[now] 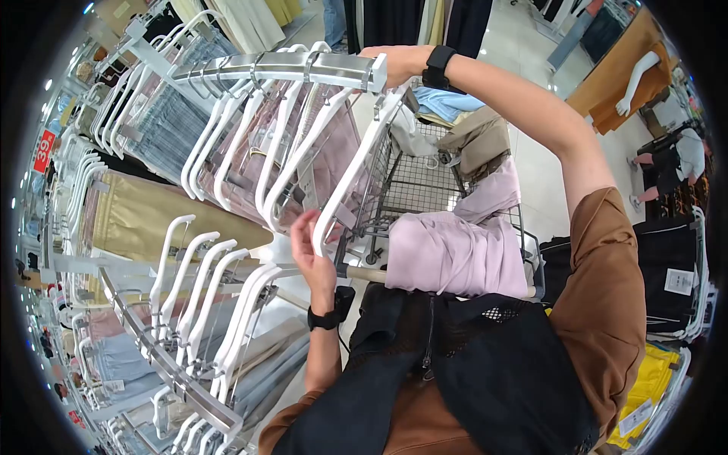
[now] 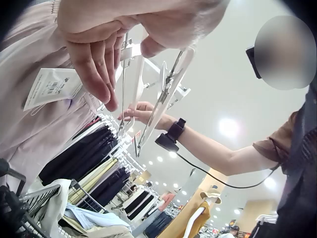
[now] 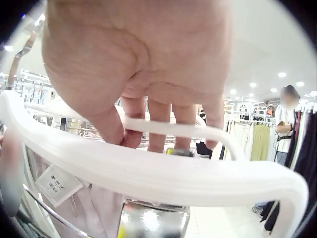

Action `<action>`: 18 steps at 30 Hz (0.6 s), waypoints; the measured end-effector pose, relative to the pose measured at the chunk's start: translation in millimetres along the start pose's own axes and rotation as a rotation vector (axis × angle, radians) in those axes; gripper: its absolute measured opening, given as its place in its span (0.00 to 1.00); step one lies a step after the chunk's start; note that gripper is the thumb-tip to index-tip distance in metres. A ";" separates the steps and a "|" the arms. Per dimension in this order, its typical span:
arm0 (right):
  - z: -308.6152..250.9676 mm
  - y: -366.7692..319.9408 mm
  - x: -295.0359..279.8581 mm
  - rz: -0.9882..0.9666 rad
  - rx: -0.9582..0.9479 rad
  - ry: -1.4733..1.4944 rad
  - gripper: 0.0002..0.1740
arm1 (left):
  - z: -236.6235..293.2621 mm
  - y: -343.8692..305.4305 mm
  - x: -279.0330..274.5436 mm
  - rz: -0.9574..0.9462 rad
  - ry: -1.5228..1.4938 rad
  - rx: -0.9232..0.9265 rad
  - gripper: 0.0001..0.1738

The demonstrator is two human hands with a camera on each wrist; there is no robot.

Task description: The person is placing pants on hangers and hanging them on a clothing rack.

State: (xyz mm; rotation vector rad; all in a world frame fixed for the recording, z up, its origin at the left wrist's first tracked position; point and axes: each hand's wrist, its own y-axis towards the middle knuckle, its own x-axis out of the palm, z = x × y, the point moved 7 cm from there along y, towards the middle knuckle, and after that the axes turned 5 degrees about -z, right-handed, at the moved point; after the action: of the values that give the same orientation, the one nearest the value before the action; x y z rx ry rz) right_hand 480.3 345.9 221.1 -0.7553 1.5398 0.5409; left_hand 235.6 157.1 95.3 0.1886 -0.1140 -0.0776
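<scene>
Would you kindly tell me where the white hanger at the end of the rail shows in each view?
Head: the white hanger slants down from the end of the rail, centre.
Left wrist: the hanger is at upper centre.
Right wrist: the hanger is the broad band across the lower half.
Landmark: the right hand by its top, in every view.

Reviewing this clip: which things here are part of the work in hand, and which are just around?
In hand: white plastic hanger, gripped by right hand and left hand; pale pink garment on it; sloped chrome rail.
Just around: wire trolley with folded pink clothes; beige trousers; red price sign.
</scene>
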 end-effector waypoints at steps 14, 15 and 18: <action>2.7 -48.3 -71.1 0.623 0.114 -0.142 0.10 | -31.5 -22.3 47.5 -0.661 0.788 0.007 0.16; 5.8 -55.4 -73.8 0.619 0.160 -0.150 0.10 | -35.3 -23.4 49.4 -0.675 0.783 0.012 0.16; 14.9 -83.1 -78.4 0.680 0.277 -0.221 0.12 | -39.5 -30.3 61.7 -0.773 0.857 0.138 0.18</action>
State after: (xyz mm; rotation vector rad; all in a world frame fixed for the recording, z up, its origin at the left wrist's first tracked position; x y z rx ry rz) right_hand 552.0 312.4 304.7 0.0625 1.6022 0.8512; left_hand 299.5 129.2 57.5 0.3811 0.8188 -0.7481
